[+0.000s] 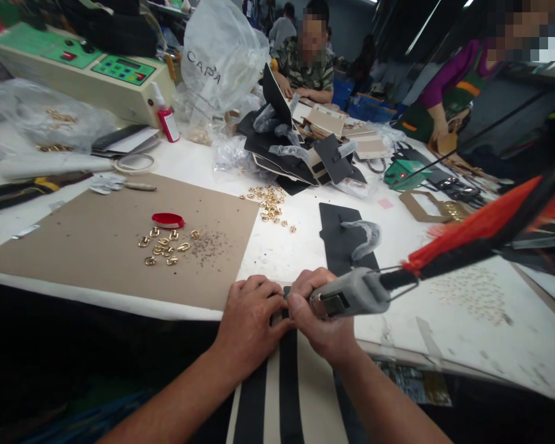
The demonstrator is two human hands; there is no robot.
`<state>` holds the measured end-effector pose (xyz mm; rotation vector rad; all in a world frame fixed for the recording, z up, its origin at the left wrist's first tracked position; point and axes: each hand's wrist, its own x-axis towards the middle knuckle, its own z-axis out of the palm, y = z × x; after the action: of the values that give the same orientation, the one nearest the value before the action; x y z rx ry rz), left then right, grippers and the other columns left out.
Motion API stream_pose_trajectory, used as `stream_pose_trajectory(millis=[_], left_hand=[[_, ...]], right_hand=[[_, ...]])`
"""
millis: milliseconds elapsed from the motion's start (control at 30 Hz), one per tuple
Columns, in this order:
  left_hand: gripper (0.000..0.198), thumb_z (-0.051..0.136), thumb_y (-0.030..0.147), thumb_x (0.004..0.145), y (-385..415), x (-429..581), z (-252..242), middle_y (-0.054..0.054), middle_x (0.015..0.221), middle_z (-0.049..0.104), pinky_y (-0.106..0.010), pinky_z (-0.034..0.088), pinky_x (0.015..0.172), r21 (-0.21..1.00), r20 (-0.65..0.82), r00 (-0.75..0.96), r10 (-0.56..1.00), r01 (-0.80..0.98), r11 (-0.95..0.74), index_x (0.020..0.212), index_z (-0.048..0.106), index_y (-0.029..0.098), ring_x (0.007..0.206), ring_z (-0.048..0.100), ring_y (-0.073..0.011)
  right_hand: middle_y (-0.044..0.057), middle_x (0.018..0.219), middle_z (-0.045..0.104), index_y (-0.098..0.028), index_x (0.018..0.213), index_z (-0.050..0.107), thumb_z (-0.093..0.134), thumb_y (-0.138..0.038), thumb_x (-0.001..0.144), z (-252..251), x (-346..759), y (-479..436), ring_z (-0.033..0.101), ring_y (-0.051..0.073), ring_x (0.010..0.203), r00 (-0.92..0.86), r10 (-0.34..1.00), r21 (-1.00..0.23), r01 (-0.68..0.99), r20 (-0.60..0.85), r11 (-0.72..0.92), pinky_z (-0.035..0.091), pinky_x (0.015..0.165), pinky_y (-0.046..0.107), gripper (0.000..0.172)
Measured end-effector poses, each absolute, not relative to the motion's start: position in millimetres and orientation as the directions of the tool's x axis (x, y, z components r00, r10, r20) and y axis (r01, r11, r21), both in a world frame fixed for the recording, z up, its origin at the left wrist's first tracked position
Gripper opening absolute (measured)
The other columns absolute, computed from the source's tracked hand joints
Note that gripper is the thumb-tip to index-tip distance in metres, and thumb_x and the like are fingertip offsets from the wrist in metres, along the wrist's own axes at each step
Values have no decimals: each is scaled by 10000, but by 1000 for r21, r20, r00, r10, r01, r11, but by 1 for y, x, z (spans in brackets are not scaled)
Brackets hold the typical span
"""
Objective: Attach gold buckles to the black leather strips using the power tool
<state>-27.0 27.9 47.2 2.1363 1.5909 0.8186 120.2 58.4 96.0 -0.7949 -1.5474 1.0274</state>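
Note:
My right hand [326, 320] is closed round a grey electric screwdriver [351, 295], whose cable end points up to the right. The tool's tip is hidden by my fingers. A beige panel with black stripes [289, 394] extends from the table edge toward me, under both hands. My left hand [254, 314] grips its far end, fingers bent and thumb close to my right fingers. What lies between the two hands is mostly covered. Just beyond sits a black piece with a plastic-wrapped handle [335, 225]. Gold ring fittings [166, 246] are scattered on a brown board [102, 216] to the left.
More gold fittings [271, 203] lie mid-table. Behind them rises a pile of black and beige pieces [296, 142]. A red glue bottle [168, 120] stands by a control machine [120, 77]. An orange-wrapped cable [485, 222] crosses the right side. Two people work across the table.

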Motion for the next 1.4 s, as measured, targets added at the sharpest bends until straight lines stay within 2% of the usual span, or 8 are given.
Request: stream_pose_trajectory(millis=[133,300,667,833,1033,1167,1267,1400], left_hand=[[63,762,211,859,28,-26,47,-6,1064,758,-480,368,928,586,235,201,951,751,-304,883,732,262,1130,581,-278],[84,763,235,868,26,-25,42,27,1073,756,-490,352,953,595,251,193,949,742,-308,928,747,292,1161,579,-266],[15,738,248,894,24,-26,44,-3,1063,765,-491,354,952,598,242,200,950,740,-308,896,746,261,1163,577,-275],[31,770,273,883,23,-26,46,3,1067,763,-486,363,940,579,239,192,952,759,-298,896,745,262,1167,584,-278],[204,891,329,791,21,-24,49,27,1149,769,-476,375,968,556,237,191,952,777,-294,956,777,294,1183,600,-274],[210,898,341,785,19,-22,49,30,1114,773,-459,379,989,545,257,178,950,785,-295,960,789,301,1183,612,-259],[206,889,331,798,17,-22,50,20,1131,770,-460,385,986,530,270,182,945,792,-304,974,789,295,1176,620,-263],[203,881,312,806,18,-22,52,12,1122,772,-454,396,983,507,293,196,936,798,-326,975,774,279,1170,629,-266]], right_hand=[[-25,674,594,-217,754,560,741,-279,871,92,124,63,558,129,596,-272,898,-934,-1,345,358,472,571,285,224],[-34,684,585,-223,805,564,749,-290,903,88,128,62,562,134,609,-269,877,-917,-88,399,390,477,591,296,220],[-36,661,573,-231,793,533,695,-244,939,89,123,61,562,133,601,-310,867,-919,-70,391,389,469,575,292,218],[-39,665,584,-215,785,553,734,-264,923,85,120,60,555,121,571,-253,885,-920,-127,392,371,464,559,273,232],[-32,608,564,-188,742,615,828,-491,842,91,124,67,539,122,517,-195,940,-957,-128,282,260,455,499,259,384],[-58,585,564,-208,916,645,807,-539,847,108,148,55,555,135,491,19,952,-925,-229,307,303,505,512,272,375],[-27,634,632,-192,1076,674,782,-577,849,107,193,30,615,173,566,200,956,-974,-37,213,225,520,553,291,460],[65,776,732,-150,1057,718,688,-682,855,76,273,-5,698,275,774,351,935,-941,329,40,-83,543,699,377,570]])
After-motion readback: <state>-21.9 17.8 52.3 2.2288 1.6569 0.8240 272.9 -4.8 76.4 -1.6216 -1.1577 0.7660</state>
